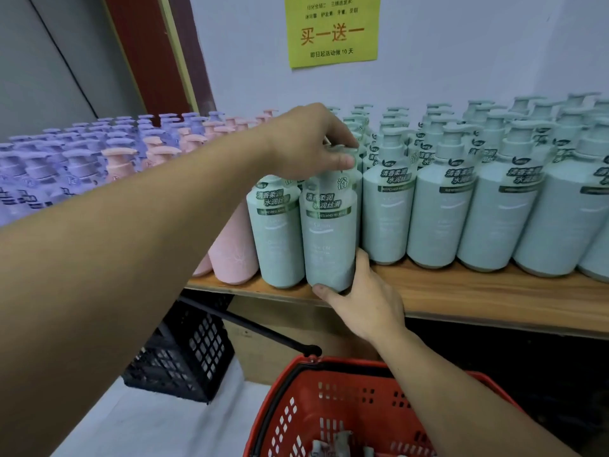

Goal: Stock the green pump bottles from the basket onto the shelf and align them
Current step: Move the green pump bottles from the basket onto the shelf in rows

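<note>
Gripping green bottle (329, 232) — left hand (309, 143) top | right hand (359, 298) base — shelf (478, 298)

A yellow sign (333, 29) on the wall is printed 买一送一 in large orange characters, with 即日起活动做 10 天 beneath. The green pump bottles (385, 206) on the shelf are labelled 清香柔润 水润丝滑.

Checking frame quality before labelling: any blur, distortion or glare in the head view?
Head view: wide-angle distortion bows the wooden shelf edge and tilts the bottles at the right outward; the green pump bottle gripped by left hand and right hand is smeared, its label ghosted; far purple bottles look soft; lighting flat, no strong glare; the yellow sign stays readable.
</note>
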Demonstrator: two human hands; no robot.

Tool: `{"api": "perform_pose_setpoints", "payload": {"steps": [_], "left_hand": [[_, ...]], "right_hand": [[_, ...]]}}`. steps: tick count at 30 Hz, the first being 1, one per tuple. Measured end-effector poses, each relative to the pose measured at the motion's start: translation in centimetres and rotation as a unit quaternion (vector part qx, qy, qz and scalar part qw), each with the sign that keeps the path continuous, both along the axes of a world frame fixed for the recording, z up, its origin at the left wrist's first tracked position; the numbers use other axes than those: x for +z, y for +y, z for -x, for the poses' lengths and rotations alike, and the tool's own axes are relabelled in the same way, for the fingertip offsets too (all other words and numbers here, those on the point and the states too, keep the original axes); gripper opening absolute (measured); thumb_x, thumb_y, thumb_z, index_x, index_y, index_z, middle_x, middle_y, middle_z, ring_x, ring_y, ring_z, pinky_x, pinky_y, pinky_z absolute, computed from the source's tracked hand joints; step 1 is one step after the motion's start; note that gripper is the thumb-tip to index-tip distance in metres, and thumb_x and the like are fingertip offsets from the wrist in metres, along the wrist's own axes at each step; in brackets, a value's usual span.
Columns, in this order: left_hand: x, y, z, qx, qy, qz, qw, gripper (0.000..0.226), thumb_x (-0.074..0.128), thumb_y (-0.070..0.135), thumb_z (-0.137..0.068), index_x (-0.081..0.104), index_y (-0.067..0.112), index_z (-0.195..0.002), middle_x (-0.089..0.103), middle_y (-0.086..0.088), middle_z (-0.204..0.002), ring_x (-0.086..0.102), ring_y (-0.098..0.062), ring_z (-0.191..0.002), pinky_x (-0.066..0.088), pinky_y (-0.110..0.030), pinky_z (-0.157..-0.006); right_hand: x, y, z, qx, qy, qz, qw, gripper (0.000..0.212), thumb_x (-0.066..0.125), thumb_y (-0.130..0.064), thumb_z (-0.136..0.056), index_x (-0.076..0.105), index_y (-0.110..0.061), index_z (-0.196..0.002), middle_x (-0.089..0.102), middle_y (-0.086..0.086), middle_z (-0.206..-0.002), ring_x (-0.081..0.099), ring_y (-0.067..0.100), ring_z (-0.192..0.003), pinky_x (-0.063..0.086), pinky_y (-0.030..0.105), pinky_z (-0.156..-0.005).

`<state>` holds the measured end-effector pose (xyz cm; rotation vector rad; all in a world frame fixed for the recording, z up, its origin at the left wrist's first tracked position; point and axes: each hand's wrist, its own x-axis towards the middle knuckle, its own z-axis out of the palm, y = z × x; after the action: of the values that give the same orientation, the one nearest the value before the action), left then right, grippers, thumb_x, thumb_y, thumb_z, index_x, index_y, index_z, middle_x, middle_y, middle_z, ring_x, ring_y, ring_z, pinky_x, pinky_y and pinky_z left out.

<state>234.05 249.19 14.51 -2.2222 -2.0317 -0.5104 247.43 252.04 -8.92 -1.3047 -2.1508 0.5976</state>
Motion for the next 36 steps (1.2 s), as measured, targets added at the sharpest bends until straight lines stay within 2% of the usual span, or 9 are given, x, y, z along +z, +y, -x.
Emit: {"api": "perform_pose_setpoints", "payload": {"steps": [3,5,11,15,18,21,25,31,36], "left_hand": [[-0.1,0.9,0.2,0.022,-0.028,-0.035,0.999,0.02,0.07,0.031,-0.088,0.074,0.029,-0.107,0.062,0.022,-0.079,0.057,0.008,-0.072,0.035,0.002,-0.058],[-0.1,1.3,0.1,0.029,-0.031,-0.05,0.998,0.015,0.071,0.029,-0.087,0.076,0.029,-0.101,0.069,0.015,-0.079,0.055,0.015,-0.067,0.034,0.005,-0.051],[-0.1,1.5,-0.2,0.042,-0.027,-0.06,0.997,0.015,0.073,0.03,-0.085,0.076,0.029,-0.1,0.069,0.01,-0.089,0.053,0.011,-0.068,0.032,-0.001,-0.054],[-0.1,1.1,-0.5,0.054,-0.039,-0.05,0.996,0.016,0.073,0.03,-0.085,0.076,0.029,-0.101,0.072,0.007,-0.098,0.061,-0.005,-0.078,0.035,-0.006,-0.059],[-0.7,0.4,-0.5,0.054,-0.069,-0.059,0.994,0.031,0.073,0.035,-0.085,0.071,0.031,-0.115,0.071,0.007,-0.108,0.064,-0.008,-0.09,0.044,-0.014,-0.073],[-2.3,-1.7,-0.1,0.047,-0.142,-0.132,0.98,0.048,0.068,0.037,-0.086,0.058,0.028,-0.132,0.065,0.007,-0.116,0.062,-0.006,-0.099,0.05,-0.024,-0.089],[-2.6,-4.5,1.1,0.043,-0.088,-0.272,0.957,0.043,0.05,0.024,-0.079,0.067,0.019,-0.119,0.067,0.0,-0.106,0.062,-0.013,-0.094,0.05,-0.03,-0.085],[-0.6,-3.5,3.7,0.124,0.034,0.003,0.992,0.045,0.06,0.02,-0.085,0.062,0.026,-0.129,0.062,-0.002,-0.13,0.057,-0.02,-0.107,0.04,-0.026,-0.086],[-1.4,-2.6,4.5,0.106,0.022,-0.064,0.992,0.036,0.066,0.015,-0.086,0.069,0.025,-0.12,0.068,-0.005,-0.117,0.059,-0.016,-0.096,0.038,-0.022,-0.081]], "right_hand": [[-0.1,-0.1,0.1,0.0,0.011,-0.006,1.0,0.091,0.064,-0.077,-0.073,0.028,-0.03,-0.143,0.061,-0.004,-0.133,0.06,0.027,-0.117,0.05,0.039,-0.081],[-0.1,0.0,0.2,-0.001,0.01,-0.01,1.0,0.09,0.064,-0.075,-0.074,0.028,-0.029,-0.142,0.061,-0.003,-0.134,0.059,0.027,-0.118,0.051,0.041,-0.084],[-0.5,-0.2,0.4,-0.016,-0.002,-0.023,1.0,0.091,0.062,-0.073,-0.077,0.025,-0.026,-0.145,0.059,0.0,-0.136,0.058,0.028,-0.121,0.049,0.042,-0.089],[-0.5,-0.1,0.4,-0.007,-0.011,-0.014,1.0,0.092,0.06,-0.073,-0.079,0.019,-0.027,-0.147,0.058,0.0,-0.138,0.057,0.029,-0.122,0.049,0.043,-0.089],[-0.3,-0.1,0.4,0.0,-0.014,-0.006,1.0,0.091,0.06,-0.072,-0.079,0.019,-0.026,-0.147,0.057,0.001,-0.138,0.057,0.029,-0.121,0.049,0.045,-0.089],[-0.1,0.0,0.1,0.007,-0.013,-0.001,1.0,0.093,0.06,-0.073,-0.079,0.018,-0.027,-0.148,0.056,-0.001,-0.14,0.057,0.028,-0.121,0.051,0.044,-0.089],[-0.2,0.1,0.1,0.006,-0.022,-0.012,1.0,0.092,0.059,-0.073,-0.079,0.02,-0.026,-0.148,0.056,-0.001,-0.14,0.058,0.027,-0.121,0.051,0.044,-0.087],[-0.3,0.2,0.1,0.008,-0.04,-0.019,0.999,0.09,0.058,-0.073,-0.081,0.022,-0.023,-0.146,0.058,0.002,-0.137,0.059,0.03,-0.119,0.049,0.043,-0.083],[-0.2,0.1,0.2,0.002,-0.035,-0.013,0.999,0.09,0.058,-0.073,-0.08,0.021,-0.025,-0.147,0.057,0.0,-0.138,0.058,0.028,-0.12,0.048,0.042,-0.084]]}}
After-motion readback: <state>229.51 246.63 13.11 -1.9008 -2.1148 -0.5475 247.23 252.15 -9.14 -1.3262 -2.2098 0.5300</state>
